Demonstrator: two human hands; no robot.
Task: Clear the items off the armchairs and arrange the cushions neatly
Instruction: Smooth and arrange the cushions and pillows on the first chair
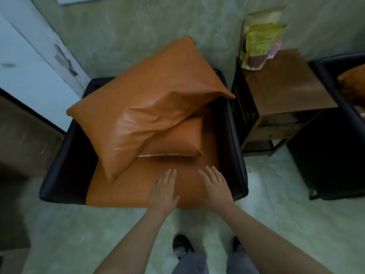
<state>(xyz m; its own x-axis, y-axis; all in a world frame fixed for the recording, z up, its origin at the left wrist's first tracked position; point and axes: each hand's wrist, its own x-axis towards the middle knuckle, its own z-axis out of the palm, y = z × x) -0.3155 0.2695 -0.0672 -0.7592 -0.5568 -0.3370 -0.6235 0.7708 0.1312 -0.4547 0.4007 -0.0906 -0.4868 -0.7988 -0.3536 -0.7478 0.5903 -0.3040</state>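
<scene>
A black armchair (65, 165) with an orange leather seat cushion (128, 190) stands in the middle of the view. A large orange cushion (142, 107) lies tilted across it, over a smaller orange cushion (177, 139) that shows a light zip edge. My left hand (164, 190) and my right hand (215, 186) lie flat side by side on the front of the seat cushion, fingers straight, holding nothing. A second black armchair (335, 155) with an orange cushion (353, 86) sits at the right edge, partly cut off.
A brown wooden side table (286, 86) stands between the chairs, with a yellow packet (258, 46) and other bags at its back. A pale wall is behind, a white door at the left. Pale tiled floor and my shoes are below.
</scene>
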